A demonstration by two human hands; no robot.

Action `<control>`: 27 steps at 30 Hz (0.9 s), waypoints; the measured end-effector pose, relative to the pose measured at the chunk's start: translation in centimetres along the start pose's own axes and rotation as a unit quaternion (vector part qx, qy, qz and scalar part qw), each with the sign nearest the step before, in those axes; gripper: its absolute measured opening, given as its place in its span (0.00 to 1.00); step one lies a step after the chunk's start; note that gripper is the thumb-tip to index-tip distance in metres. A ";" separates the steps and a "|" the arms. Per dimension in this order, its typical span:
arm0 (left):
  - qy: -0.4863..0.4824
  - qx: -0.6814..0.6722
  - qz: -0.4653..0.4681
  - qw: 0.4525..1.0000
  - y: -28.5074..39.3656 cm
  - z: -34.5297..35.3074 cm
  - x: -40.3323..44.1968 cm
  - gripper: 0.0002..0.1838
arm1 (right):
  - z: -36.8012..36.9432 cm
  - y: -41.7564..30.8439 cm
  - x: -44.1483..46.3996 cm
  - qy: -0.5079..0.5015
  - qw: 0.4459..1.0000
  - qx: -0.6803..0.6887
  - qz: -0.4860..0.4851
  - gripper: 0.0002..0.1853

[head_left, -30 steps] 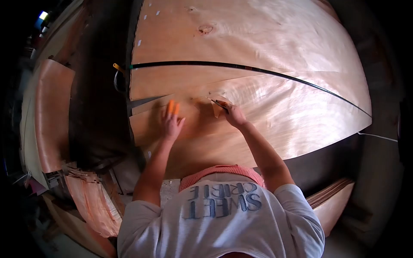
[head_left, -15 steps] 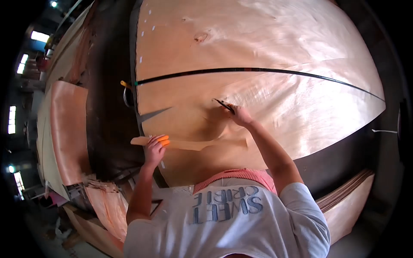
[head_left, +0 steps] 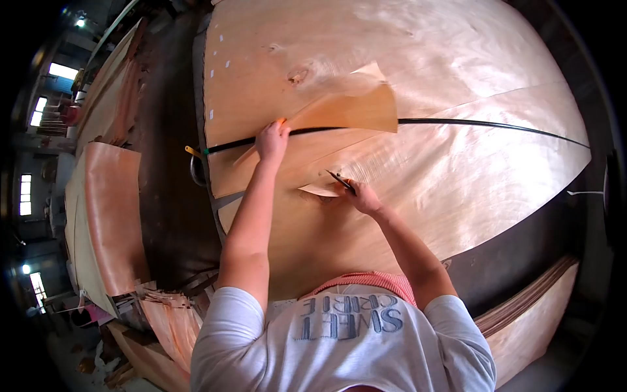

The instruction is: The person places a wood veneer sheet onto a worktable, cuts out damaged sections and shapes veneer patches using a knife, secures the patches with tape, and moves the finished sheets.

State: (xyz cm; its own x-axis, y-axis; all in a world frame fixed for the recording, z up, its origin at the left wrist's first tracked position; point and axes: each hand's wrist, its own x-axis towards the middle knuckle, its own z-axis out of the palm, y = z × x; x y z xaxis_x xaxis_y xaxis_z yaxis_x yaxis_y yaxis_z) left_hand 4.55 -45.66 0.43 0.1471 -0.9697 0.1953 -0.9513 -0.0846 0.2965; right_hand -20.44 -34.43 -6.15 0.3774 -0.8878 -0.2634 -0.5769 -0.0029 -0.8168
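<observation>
My left hand (head_left: 272,140), with orange covers on its fingers, grips a thin strip of wood veneer (head_left: 366,110). The strip crosses the long black rod (head_left: 483,125) and spreads wider toward its far right end. My right hand (head_left: 364,196) is closed around a dark, pointed knife (head_left: 342,181), its tip toward the upper left, close over the large veneer sheet (head_left: 444,189). A small pale pointed veneer piece (head_left: 319,190) lies just left of the knife. Another pale veneer corner (head_left: 371,71) shows beyond the strip.
Stacked veneer sheets (head_left: 529,326) stand at the lower right. To the left, across a dark gap, lies a reddish veneer sheet (head_left: 114,219). A yellow-handled tool (head_left: 193,151) hangs by the sheet's left edge. Torn veneer pieces (head_left: 171,317) lie at the lower left.
My left hand has moved away from my body, carrying the veneer strip from near my waist to over the rod. My right hand stays near its place with the knife; a small veneer piece now shows beside it.
</observation>
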 end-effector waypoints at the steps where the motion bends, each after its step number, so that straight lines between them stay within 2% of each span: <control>1: 0.053 0.030 0.060 0.996 0.6 0.7 -0.3 0.17 | 0.0 -0.1 -0.1 0.003 1.000 0.008 0.002 0.12; 2: 0.103 0.060 0.119 0.986 0.9 1.3 -0.9 0.19 | 0.1 0.0 -0.2 0.002 1.000 0.021 -0.003 0.13; 5: 0.124 -0.036 0.146 0.981 2.6 0.2 -4.5 0.23 | 0.0 -0.2 -0.4 0.007 0.999 0.046 -0.012 0.13; 6: 0.091 -0.060 0.145 0.983 2.7 0.1 -6.7 0.22 | 0.3 0.2 -0.3 0.015 0.999 0.041 -0.015 0.13; 7: -0.010 -0.099 0.134 0.986 2.3 0.6 -9.0 0.20 | 0.5 0.3 -0.3 0.023 0.999 0.036 -0.020 0.13; 8: 0.013 -0.161 0.200 0.966 2.2 1.1 -11.2 0.18 | 0.7 0.3 -0.5 0.026 1.000 -0.003 -0.006 0.13; 10: -0.096 -0.202 0.147 0.963 2.0 2.1 -15.5 0.17 | 1.8 1.1 -0.5 0.070 0.994 0.051 -0.059 0.12; 11: -0.106 -0.201 0.157 0.961 1.8 2.7 -17.1 0.17 | 2.2 1.6 -0.4 0.094 0.989 0.076 -0.086 0.12; 13: -0.125 -0.199 0.179 0.955 2.1 3.5 -19.2 0.17 | 2.1 1.7 -0.1 0.068 0.996 0.034 -0.036 0.12; 14: -0.117 -0.199 0.211 0.950 2.1 4.3 -19.8 0.20 | 1.9 1.7 -0.1 0.057 0.998 0.013 -0.011 0.12; 17: -0.120 -0.149 0.224 0.956 3.1 3.1 -20.3 0.24 | 0.2 1.1 -0.4 0.032 0.998 0.053 0.027 0.12; 18: -0.117 -0.146 0.220 0.957 3.2 3.1 -20.5 0.24 | -1.1 0.8 -1.4 0.076 0.988 0.132 -0.009 0.10; 19: -0.116 -0.143 0.216 0.959 3.3 3.2 -20.7 0.25 | -2.2 1.6 -2.2 0.105 0.978 0.178 0.031 0.09; 20: -0.115 -0.141 0.213 0.960 3.3 3.3 -20.8 0.25 | -3.2 3.6 -3.2 0.196 0.960 0.189 -0.066 0.11; 21: -0.112 -0.145 0.210 0.960 3.2 3.7 -20.9 0.26 | -5.6 4.7 -5.4 0.216 0.934 0.286 -0.001 0.14; 24: -0.102 -0.154 0.221 0.958 3.3 3.7 -20.9 0.28 | -14.5 9.2 -12.7 0.403 0.870 0.268 0.093 0.14; 26: -0.103 -0.143 0.228 0.957 4.2 3.6 -20.8 0.30 | -21.6 11.8 -18.0 0.532 0.799 0.255 0.117 0.15; 27: -0.113 -0.131 0.243 0.954 4.5 3.8 -20.7 0.31 | -25.6 14.6 -20.6 0.589 0.752 0.282 0.091 0.15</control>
State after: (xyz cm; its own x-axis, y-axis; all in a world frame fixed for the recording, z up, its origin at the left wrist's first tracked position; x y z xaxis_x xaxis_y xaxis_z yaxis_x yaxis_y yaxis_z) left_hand -3.79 -26.80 -5.87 -0.3854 -0.9067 0.1712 -0.7874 0.4199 0.4513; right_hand -55.18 -27.95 0.55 -0.7662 -0.6418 -0.0314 -0.0174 0.0695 -0.9974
